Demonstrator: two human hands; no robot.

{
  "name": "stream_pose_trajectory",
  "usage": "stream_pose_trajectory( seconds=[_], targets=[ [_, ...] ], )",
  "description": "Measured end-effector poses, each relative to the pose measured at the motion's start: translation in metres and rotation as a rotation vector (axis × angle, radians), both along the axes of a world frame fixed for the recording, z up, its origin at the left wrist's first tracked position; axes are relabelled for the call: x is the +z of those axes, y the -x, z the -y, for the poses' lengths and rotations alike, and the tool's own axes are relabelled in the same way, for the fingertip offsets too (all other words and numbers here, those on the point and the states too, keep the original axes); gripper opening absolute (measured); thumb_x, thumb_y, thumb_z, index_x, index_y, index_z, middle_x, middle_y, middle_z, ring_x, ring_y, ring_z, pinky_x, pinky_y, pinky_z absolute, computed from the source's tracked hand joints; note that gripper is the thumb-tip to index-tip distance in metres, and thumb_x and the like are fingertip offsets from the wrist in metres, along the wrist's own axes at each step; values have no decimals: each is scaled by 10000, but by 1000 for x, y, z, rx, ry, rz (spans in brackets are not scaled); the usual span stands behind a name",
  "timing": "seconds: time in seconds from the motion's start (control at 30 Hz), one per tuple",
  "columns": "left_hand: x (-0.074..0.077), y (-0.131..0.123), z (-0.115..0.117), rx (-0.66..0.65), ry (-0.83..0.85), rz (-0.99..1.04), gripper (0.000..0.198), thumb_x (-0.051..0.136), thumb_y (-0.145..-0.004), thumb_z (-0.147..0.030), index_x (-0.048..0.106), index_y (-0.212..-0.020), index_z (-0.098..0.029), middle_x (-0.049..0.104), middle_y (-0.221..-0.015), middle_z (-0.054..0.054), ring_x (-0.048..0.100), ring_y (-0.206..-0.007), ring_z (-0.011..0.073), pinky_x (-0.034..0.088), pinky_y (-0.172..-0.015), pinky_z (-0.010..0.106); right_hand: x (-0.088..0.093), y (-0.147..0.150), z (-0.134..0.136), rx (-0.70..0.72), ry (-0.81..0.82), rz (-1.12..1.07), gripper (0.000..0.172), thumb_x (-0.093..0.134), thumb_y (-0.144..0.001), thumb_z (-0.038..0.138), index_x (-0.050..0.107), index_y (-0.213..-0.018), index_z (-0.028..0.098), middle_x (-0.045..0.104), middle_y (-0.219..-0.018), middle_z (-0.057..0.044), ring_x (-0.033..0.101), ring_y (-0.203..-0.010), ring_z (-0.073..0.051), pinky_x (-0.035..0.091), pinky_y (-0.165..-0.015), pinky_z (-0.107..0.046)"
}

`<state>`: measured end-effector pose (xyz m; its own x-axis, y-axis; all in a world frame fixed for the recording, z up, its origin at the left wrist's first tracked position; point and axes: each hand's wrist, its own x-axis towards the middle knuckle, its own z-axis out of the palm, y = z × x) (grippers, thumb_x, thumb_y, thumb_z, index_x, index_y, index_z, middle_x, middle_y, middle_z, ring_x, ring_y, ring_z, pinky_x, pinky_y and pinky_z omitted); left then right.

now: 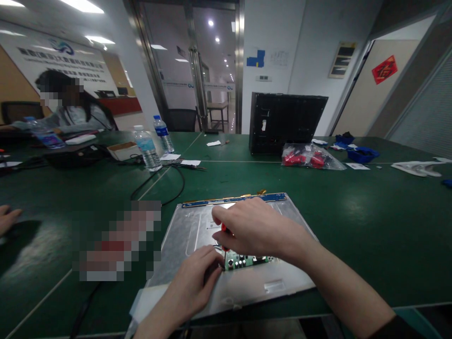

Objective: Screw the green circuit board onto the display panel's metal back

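Note:
My right hand (259, 226) is closed around a screwdriver (225, 229) with a red and black handle. Its thin shaft points down at the left end of a green circuit board (242, 262). At that same corner my left hand (197, 278) has its thumb and fingers pinched together; what they hold is hidden. The board sits on the silvery back of a flat display panel (176, 245), partly covered by my right hand and forearm. Along the panel's far edge runs a narrow blue board strip (203, 203).
Water bottles (148, 149) and a black cable (181, 186) are at the back left. A black monitor casing (286, 123), a plastic bag of red pieces (310, 157) and a blue tray (363, 154) stand farther back. Another person (76, 113) sits left; a hand (7, 219) shows at the left edge.

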<state>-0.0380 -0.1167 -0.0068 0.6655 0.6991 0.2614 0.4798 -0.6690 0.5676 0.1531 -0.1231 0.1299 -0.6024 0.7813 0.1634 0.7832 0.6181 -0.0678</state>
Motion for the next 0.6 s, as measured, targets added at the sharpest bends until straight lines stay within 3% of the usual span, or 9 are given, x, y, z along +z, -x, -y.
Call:
stream_pose_trajectory(
  seconds=[0.1, 0.3, 0.43, 0.5, 0.6],
  targets=[
    [-2, 0, -1, 3, -7, 15, 174, 435, -853, -146, 601, -846, -196, 662, -865, 58, 624, -815, 213, 492, -715, 298, 3, -3, 2, 70, 30, -18, 205, 532, -860, 248, 571, -1029, 140, 714, -899, -79, 620, -676, -170, 294, -515, -278],
    [-10, 3, -2, 32, -25, 2, 174, 459, -844, -131, 617, -844, -205, 673, -831, 46, 628, -801, 213, 495, -724, 302, -1, 1, 0, 28, -17, 7, 364, 515, -913, 515, 632, -896, 171, 701, -744, -57, 632, -668, -183, 236, -497, -275],
    [-5, 2, -2, 14, -18, 1, 172, 448, -844, -131, 605, -847, -202, 665, -859, 52, 624, -814, 213, 496, -716, 300, -1, -1, 0, 69, -30, -8, 181, 534, -904, 332, 620, -937, 176, 711, -781, -45, 605, -632, -153, 189, -486, -278],
    [-3, 1, -1, 7, -5, 8, 174, 445, -851, -142, 608, -858, -202, 665, -878, 59, 626, -840, 217, 501, -731, 301, 0, -3, 2, 105, -12, -20, 171, 552, -858, 257, 595, -993, 162, 714, -832, -49, 598, -628, -146, 197, -479, -277],
    [-3, 1, 0, 26, 10, 15, 178, 447, -850, -148, 616, -848, -202, 672, -880, 64, 628, -853, 222, 505, -748, 308, 1, -3, 2, 117, 6, -37, 215, 571, -863, 332, 596, -997, 166, 709, -813, -44, 609, -641, -154, 210, -482, -271]
  ],
)
